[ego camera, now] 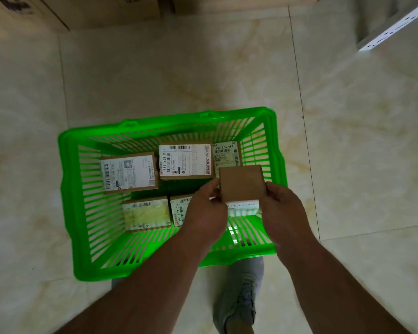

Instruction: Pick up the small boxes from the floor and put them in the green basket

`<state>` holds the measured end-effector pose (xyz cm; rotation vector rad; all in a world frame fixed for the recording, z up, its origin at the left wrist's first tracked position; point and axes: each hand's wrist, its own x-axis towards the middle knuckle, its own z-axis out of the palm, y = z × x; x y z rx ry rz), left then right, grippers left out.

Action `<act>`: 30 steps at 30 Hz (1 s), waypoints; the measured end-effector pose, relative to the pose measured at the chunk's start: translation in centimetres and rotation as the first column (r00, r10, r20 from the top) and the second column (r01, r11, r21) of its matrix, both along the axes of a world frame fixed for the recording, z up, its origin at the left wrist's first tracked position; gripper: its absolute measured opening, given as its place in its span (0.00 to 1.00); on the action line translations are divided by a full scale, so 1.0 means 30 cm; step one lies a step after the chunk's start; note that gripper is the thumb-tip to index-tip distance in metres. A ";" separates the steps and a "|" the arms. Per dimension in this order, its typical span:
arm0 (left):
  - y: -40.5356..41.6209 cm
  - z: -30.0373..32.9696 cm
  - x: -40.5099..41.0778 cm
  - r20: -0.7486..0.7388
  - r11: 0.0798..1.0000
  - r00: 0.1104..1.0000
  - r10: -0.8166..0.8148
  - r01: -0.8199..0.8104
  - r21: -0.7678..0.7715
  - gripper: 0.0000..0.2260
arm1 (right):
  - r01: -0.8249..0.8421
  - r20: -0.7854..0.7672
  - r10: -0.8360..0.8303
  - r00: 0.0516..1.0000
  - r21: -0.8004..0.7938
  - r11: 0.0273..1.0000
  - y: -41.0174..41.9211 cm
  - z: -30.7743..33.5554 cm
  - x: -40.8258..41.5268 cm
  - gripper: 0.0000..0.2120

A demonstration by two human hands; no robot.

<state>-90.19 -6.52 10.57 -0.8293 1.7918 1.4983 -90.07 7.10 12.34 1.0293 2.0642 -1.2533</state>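
Holding box (242, 183) between both hands, left (206, 213) and right (284, 213) pinching opposite sides. Hovering over basket (68, 189), right near corner, plain face up.

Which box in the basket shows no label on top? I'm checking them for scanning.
The box held in both hands, over the green basket's right side, shows a plain brown top. The five lying inside, like the middle back one, all show white labels.

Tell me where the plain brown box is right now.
In the head view, the plain brown box is held between the left hand and right hand, above the right side of the green basket, partly covering the 133 R06 box.
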 end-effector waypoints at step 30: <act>0.045 -0.061 -0.146 -0.046 0.975 0.992 0.115 -0.104 0.198 0.32 | -0.036 -0.082 0.026 0.996 -0.123 0.992 -0.066 -0.145 -0.267 0.12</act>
